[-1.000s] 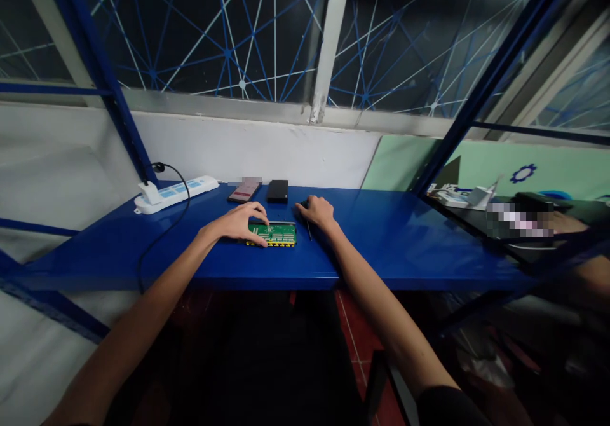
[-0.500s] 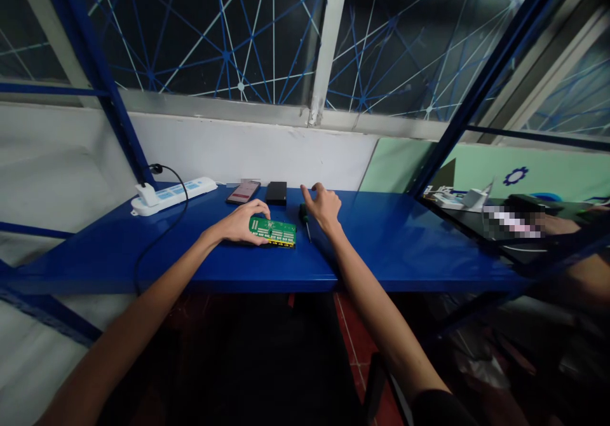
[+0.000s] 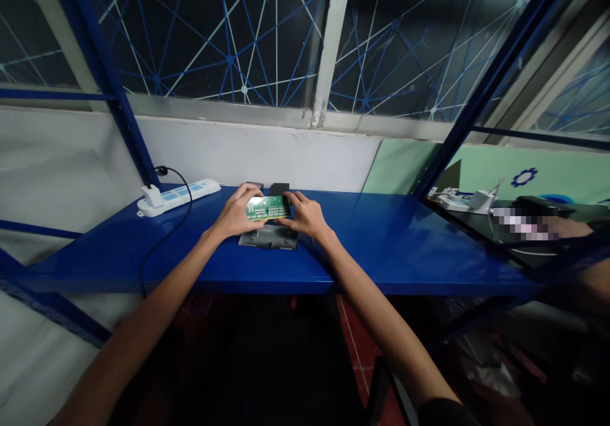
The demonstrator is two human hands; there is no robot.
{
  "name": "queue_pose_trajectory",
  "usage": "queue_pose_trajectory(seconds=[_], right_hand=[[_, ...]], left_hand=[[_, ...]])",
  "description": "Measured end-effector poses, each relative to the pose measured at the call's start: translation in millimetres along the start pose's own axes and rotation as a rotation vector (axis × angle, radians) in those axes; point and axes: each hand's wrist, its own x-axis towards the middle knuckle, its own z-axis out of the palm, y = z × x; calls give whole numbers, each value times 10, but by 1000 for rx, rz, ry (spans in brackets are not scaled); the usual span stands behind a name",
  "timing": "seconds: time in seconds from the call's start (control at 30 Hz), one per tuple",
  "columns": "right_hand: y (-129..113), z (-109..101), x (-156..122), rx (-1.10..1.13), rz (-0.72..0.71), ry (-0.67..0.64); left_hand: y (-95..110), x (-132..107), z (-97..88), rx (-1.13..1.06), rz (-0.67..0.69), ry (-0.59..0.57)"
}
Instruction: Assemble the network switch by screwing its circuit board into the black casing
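Note:
A green circuit board [image 3: 267, 208] is held up between my two hands above the blue table. My left hand [image 3: 236, 212] grips its left end, fingers on top and thumb below. Closed on the opposite end is my right hand [image 3: 305, 215]. Just beneath the board, a dark grey plastic casing [image 3: 269, 238] lies on the table. A screwdriver is mostly hidden by my right hand; only a sliver of its shaft shows.
Behind my hands stand a black box [image 3: 279, 189] and a phone [image 3: 253, 185], mostly covered. A white power strip [image 3: 178, 197] with a black cable lies at the left of the blue table [image 3: 381, 241]. On the right, a co-worker's hand [image 3: 569, 227] is beside another dark table.
My right hand has moved left from near the screwdriver and taken hold of the board's right end. The board has risen and tilted, uncovering the grey casing below.

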Motion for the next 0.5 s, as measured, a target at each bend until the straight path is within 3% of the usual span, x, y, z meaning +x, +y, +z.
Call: queue_pose_trajectory(seconds=[0.23,0.5], right_hand=[[10,34,10,-8,-4,150],[30,60,8,62,-47,243]], left_hand=[[-89,-11,52,48,15,121],[-255,-43,49,201,-66,93]])
